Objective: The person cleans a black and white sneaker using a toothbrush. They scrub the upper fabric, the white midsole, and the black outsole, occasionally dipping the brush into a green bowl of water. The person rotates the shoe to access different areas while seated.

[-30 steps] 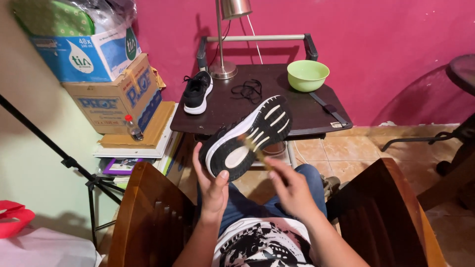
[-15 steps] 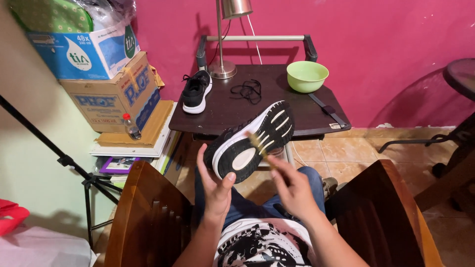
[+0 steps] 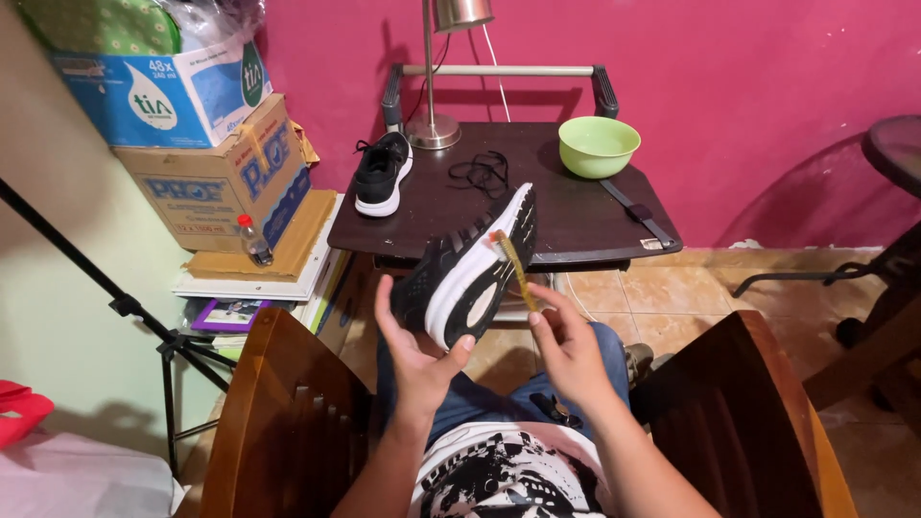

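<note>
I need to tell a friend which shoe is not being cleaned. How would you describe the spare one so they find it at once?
Look at the dark table against the pink wall. Near its left edge, beside the lamp base, stands a black sneaker with a white sole, upright and alone. Unlike its mate, tipped on its side in the left hand with the sole showing, no hand touches it.

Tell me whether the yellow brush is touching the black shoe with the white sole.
Touching. The head view shows the yellow brush, held in the right hand, lying directly against the black shoe with the white sole.
</note>
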